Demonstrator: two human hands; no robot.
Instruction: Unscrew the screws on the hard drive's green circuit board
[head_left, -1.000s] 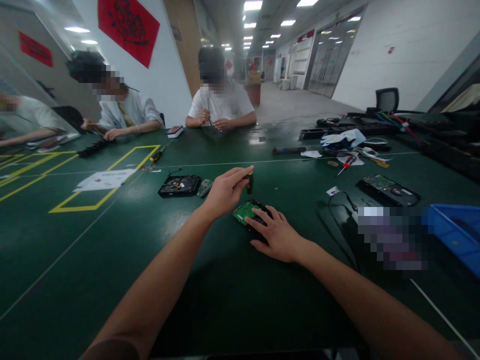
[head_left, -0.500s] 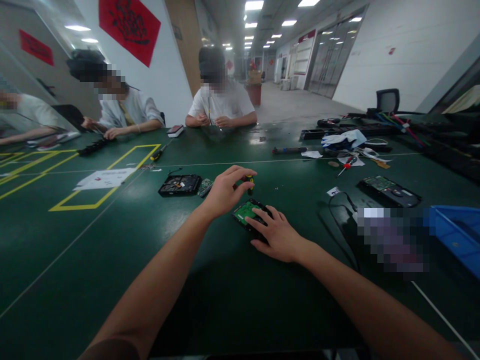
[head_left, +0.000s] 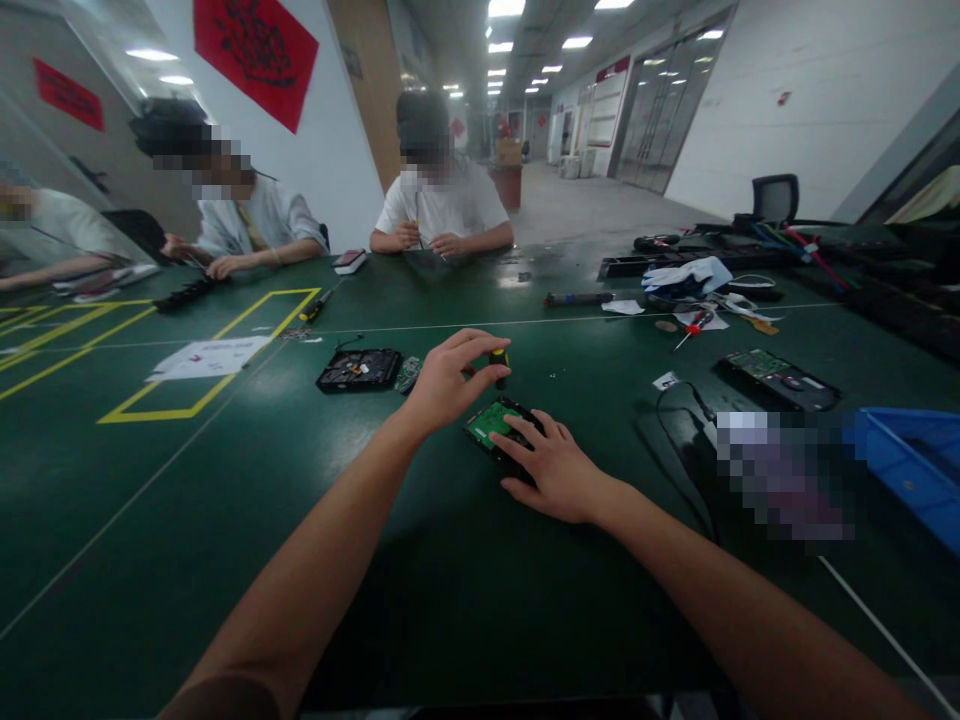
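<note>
My left hand point(head_left: 453, 378) pinches the black-and-yellow handle of a small screwdriver point(head_left: 499, 360), held upright over the far edge of a hard drive point(head_left: 489, 424). Its shaft and tip are hard to make out. The drive lies on the dark green table with its green circuit board facing up. Across its near right side my right hand point(head_left: 556, 466) rests with fingers spread, pressing on the drive and covering part of it. Left of my left hand lie an opened hard drive point(head_left: 360, 370) and a loose circuit board point(head_left: 409, 374).
To the right are another hard drive point(head_left: 780, 380), a black cable point(head_left: 660, 420), a blurred-out object point(head_left: 780, 475) and a blue bin point(head_left: 915, 470). A red screwdriver point(head_left: 696, 325) and gloves point(head_left: 688, 278) lie farther back. Paper point(head_left: 210, 358) lies at left. Several people sit across the table.
My hands and the hard drive stay nearly in place; the screwdriver handle looks slightly turned between my left fingers. The person opposite has raised a thin tool a little.
</note>
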